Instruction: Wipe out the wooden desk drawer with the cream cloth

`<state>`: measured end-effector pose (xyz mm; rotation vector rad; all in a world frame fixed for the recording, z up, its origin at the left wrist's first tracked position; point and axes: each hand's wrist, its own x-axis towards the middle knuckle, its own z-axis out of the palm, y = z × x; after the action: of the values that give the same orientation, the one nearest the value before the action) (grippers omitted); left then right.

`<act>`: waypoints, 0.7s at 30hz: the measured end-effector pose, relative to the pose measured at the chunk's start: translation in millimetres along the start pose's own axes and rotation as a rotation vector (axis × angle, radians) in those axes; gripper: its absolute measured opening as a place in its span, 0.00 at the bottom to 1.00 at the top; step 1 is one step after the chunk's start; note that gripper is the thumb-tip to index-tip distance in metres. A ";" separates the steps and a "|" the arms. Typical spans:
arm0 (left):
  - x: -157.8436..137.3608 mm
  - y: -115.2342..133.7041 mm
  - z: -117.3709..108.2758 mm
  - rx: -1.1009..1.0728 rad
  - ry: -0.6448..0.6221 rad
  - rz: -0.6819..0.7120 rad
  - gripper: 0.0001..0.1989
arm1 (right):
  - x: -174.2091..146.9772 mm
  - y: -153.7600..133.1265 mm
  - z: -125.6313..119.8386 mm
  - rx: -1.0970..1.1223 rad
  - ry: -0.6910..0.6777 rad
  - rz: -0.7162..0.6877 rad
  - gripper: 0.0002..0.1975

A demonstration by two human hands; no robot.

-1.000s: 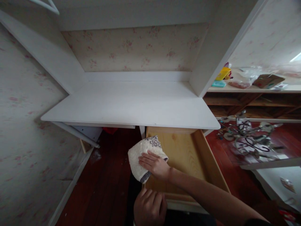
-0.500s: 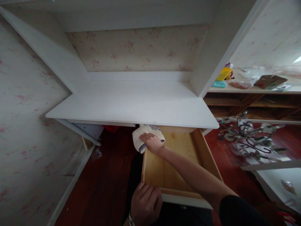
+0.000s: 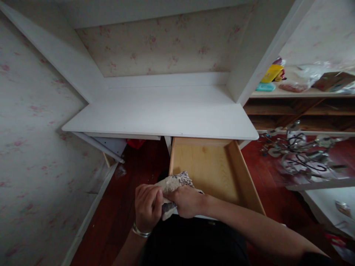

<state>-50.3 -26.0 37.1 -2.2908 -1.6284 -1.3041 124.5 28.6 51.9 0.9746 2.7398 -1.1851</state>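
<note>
A: Both hands meet on one cloth (image 3: 174, 184) at the near left corner of the open wooden drawer (image 3: 213, 170). The left hand (image 3: 146, 207) has its fingers curled around the cloth's left side, and the right hand (image 3: 186, 201) is closed over its right side, so the cloth is bunched between them rather than spread flat.

B: How far along does the work with the drawer look?

A: Judging by the bare, clean-looking pale wood of the drawer's floor and walls, the wiping seems largely done, or at a pause. The cloth sits over the drawer's near edge, not on its floor, and the hands appear to be regathering or refolding it. The drawer is pulled well out from under the white desk top (image 3: 163, 114), so closing it is not yet done.

B: What can't be made out?

A: The drawer's front panel and near edge are covered by the hands, the right forearm and dark clothing below. The drawer's rear end runs under the desk top, so its back corners are unseen. Part of the cloth is hidden inside the two grips. Right of the drawer, a tangle of metal fittings (image 3: 302, 155) on the red floor is blurred, and the shelf items (image 3: 273, 74) beyond are too small to name.
</note>
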 end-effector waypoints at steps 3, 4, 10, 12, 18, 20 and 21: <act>2.7 0.9 7.1 0.027 -0.051 -0.020 0.07 | -22.5 6.5 -5.6 -0.153 -0.040 -0.008 0.23; 3.2 2.5 10.1 0.036 -0.078 -0.019 0.07 | -32.5 10.6 -6.7 -0.175 -0.038 0.007 0.22; 6.7 18.4 33.6 0.033 -0.263 0.107 0.07 | -113.9 46.0 -13.2 -0.139 0.001 0.233 0.19; 8.5 23.3 42.3 0.027 -0.331 0.150 0.08 | -143.3 57.5 -17.0 -0.103 0.026 0.334 0.18; 5.4 27.1 61.4 0.090 -0.545 0.213 0.11 | -204.5 76.3 -41.7 -0.032 0.080 0.502 0.13; 2.8 25.5 63.4 0.096 -0.589 0.192 0.12 | -213.8 73.9 -58.1 -0.047 0.174 0.513 0.17; 1.8 24.7 63.7 0.098 -0.603 0.176 0.12 | -217.1 71.2 -67.3 -0.071 0.238 0.511 0.21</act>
<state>7.6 -5.5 7.3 -2.8531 -1.5128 -0.5022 354.0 -7.3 104.3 1.7614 2.4212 -0.9240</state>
